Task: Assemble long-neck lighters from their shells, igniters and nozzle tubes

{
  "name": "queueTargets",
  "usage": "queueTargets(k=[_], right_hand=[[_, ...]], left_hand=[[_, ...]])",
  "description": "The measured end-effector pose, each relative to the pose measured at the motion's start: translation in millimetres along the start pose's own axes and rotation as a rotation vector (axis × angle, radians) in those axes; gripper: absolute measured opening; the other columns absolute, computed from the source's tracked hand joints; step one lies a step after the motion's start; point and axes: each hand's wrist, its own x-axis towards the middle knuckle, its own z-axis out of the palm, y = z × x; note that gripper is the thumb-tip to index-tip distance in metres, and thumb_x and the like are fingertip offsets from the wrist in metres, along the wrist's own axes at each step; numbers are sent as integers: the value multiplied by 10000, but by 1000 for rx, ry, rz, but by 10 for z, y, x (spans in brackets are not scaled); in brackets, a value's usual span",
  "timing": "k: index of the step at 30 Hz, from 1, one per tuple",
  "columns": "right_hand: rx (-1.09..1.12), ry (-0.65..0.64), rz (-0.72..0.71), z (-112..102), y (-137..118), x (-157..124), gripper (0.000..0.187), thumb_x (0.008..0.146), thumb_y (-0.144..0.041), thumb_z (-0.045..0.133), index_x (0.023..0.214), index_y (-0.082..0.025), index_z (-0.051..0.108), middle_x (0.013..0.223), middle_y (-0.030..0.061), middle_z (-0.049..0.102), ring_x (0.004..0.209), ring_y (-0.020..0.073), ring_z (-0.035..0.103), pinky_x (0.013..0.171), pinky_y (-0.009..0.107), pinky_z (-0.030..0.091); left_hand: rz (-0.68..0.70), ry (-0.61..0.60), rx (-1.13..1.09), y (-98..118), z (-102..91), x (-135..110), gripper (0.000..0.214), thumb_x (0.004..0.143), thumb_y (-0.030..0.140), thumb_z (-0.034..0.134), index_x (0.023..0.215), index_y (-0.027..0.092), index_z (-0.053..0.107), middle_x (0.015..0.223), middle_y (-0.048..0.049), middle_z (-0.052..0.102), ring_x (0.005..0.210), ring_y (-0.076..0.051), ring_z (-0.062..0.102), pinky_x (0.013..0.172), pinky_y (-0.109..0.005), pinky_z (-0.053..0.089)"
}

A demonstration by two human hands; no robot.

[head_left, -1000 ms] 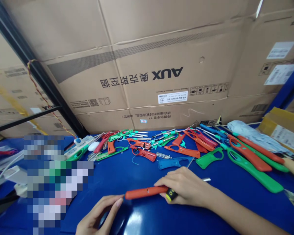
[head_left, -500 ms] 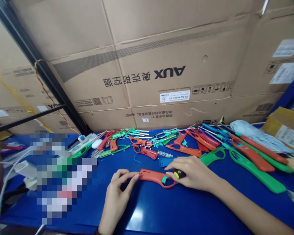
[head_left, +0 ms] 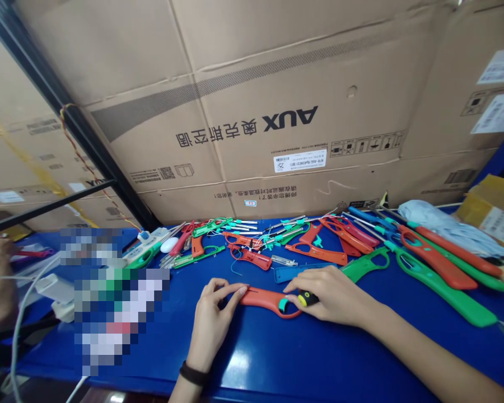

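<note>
Tall cartons (head_left: 252,95) fill the wall ahead, stacked flat against one another, their seams and creases plain; "AUX" and Chinese text run upside down across the largest, with a white label (head_left: 300,160) below; more labels (head_left: 499,112) sit at upper right. A black post (head_left: 84,140) slants across the left, with a black crossbar (head_left: 50,207) meeting it; a twisted wire (head_left: 82,157) hangs along it; yellow tape (head_left: 25,157) crosses the cartons behind. A blue upright (head_left: 499,157) shows at right, above a yellow box (head_left: 493,215); a glossy blue bench (head_left: 277,358) runs below, under even light.
</note>
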Motion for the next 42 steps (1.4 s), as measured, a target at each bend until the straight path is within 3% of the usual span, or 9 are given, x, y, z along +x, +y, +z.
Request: queueTargets(k=[6, 14, 18, 22, 27, 33, 37, 42], right_hand=[[1, 6, -1, -22, -17, 3, 149, 841, -226, 586, 951, -232, 687, 889, 9, 732, 781, 167, 681, 672, 255, 455], [16, 38, -4, -20, -1, 0, 144, 842, -222, 586, 947, -226, 685, 916, 9, 732, 835, 177, 688, 705, 263, 473], [12, 85, -27, -24, 13, 7, 140, 878, -258, 553, 932, -226, 678, 887, 5, 730, 798, 160, 681, 683, 257, 468], [63, 286, -37, -49, 26, 22, 186, 896, -315, 534, 833, -197, 665, 762, 15, 704, 673, 138, 642, 611, 240, 448], [268, 616, 111, -122, -95, 174, 282, 872, -343, 562, 636, -190, 558, 527, -38, 523, 448, 85, 444, 463, 212, 364], [490, 551, -77, -230, -485, 645, 265, 845, -307, 581, 610, -189, 544, 551, -41, 543, 471, 75, 450, 485, 208, 369], [709, 495, -58, -196, -681, 901, 314, 851, -342, 569, 581, -186, 542, 558, -31, 559, 499, 86, 477, 502, 216, 388], [885, 470, -38, -86, -714, 986, 317, 851, -317, 570, 565, -184, 534, 543, -37, 539, 495, 84, 473, 512, 216, 398]], left_hand=[[30, 9, 26, -5, -13, -18, 364, 832, 548, 531, 900, 274, 761, 816, -14, 569, 678, -156, 572, 581, -259, 448], [182, 12, 60, 38, -49, -117, 328, 892, 435, 495, 850, 230, 747, 895, -47, 646, 799, -186, 656, 734, -282, 515], [199, -2, 98, 45, -37, -120, 291, 889, 416, 517, 1018, 242, 711, 1038, -56, 684, 947, -210, 664, 852, -317, 521], [235, -6, 104, 31, -21, -132, 363, 858, 411, 572, 1172, 240, 635, 1134, -65, 686, 1036, -228, 649, 908, -356, 518], [237, -33, 24, 40, -1, -136, 235, 876, 384, 559, 982, 252, 722, 970, -43, 745, 893, -208, 700, 813, -319, 563], [239, -54, -38, 104, 25, -119, 216, 879, 370, 564, 949, 241, 722, 924, -55, 744, 853, -212, 691, 783, -326, 557], [202, -62, -53, 141, 32, -119, 202, 879, 366, 566, 914, 244, 722, 894, -39, 741, 830, -202, 687, 771, -316, 547], [196, -70, -78, 149, 28, -124, 192, 888, 341, 556, 908, 243, 719, 884, -33, 738, 826, -196, 679, 772, -312, 536]])
